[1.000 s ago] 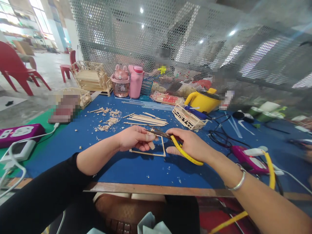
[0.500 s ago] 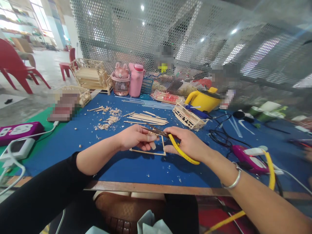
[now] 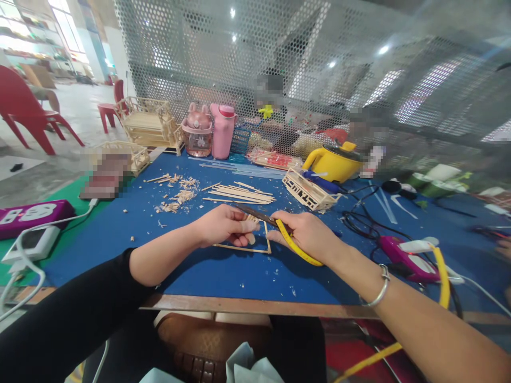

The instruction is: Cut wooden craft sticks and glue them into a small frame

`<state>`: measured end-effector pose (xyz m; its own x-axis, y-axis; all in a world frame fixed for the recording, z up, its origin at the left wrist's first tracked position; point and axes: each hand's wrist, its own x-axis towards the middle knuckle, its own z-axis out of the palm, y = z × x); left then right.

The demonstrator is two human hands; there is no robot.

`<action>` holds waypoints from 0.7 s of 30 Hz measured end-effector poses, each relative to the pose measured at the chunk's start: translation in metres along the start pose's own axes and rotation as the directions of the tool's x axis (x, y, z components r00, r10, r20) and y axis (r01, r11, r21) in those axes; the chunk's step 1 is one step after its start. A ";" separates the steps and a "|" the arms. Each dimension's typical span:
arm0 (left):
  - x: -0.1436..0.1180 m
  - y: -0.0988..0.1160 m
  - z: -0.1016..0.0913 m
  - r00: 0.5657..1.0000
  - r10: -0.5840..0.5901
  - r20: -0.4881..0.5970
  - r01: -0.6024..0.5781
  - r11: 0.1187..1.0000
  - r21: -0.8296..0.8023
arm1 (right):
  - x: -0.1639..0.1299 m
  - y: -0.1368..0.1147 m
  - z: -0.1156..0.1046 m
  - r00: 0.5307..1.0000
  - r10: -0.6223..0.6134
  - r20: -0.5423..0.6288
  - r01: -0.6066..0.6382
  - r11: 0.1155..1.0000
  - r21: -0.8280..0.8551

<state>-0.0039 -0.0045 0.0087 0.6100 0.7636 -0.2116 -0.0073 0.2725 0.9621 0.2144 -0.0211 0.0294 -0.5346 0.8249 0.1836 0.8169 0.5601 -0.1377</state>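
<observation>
My left hand (image 3: 223,226) is pinching a short wooden stick (image 3: 251,218) over the square stick frame (image 3: 255,243) lying on the blue mat (image 3: 207,271). My right hand (image 3: 309,234) is gripping yellow-handled cutters (image 3: 275,226), fingers curled around the handles, blades meeting the stick. I can't tell what the pink cup (image 3: 197,138) or yellow pot (image 3: 333,162) are holding. Since a second ago, both hands are sitting almost unchanged. Loose sticks (image 3: 239,193) and shavings (image 3: 175,197) are lying beyond.
</observation>
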 end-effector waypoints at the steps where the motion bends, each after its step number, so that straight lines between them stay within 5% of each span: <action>1: 0.000 0.000 0.000 1.000 0.010 -0.006 -0.010 1.000 -0.003 | 0.000 -0.001 0.001 1.000 0.028 0.007 -0.028 0.999 0.036; 7: 0.005 -0.002 -0.007 0.992 0.082 -0.101 -0.088 0.995 -0.056 | 0.007 -0.008 0.000 0.996 0.085 -0.017 -0.072 0.922 0.380; 13: 0.006 -0.001 -0.007 0.992 0.060 -0.108 -0.072 0.992 -0.107 | 0.010 -0.009 -0.008 0.995 0.033 0.092 -0.049 0.983 0.175; 21: 0.004 -0.003 -0.004 0.993 0.070 -0.091 -0.077 0.994 -0.078 | 0.016 -0.008 -0.010 0.998 -0.050 -0.027 0.051 0.999 0.009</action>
<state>-0.0052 0.0000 0.0046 0.5333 0.8309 -0.1585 -0.1161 0.2575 0.9593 0.2019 -0.0131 0.0434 -0.5690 0.7934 0.2163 0.7869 0.6017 -0.1368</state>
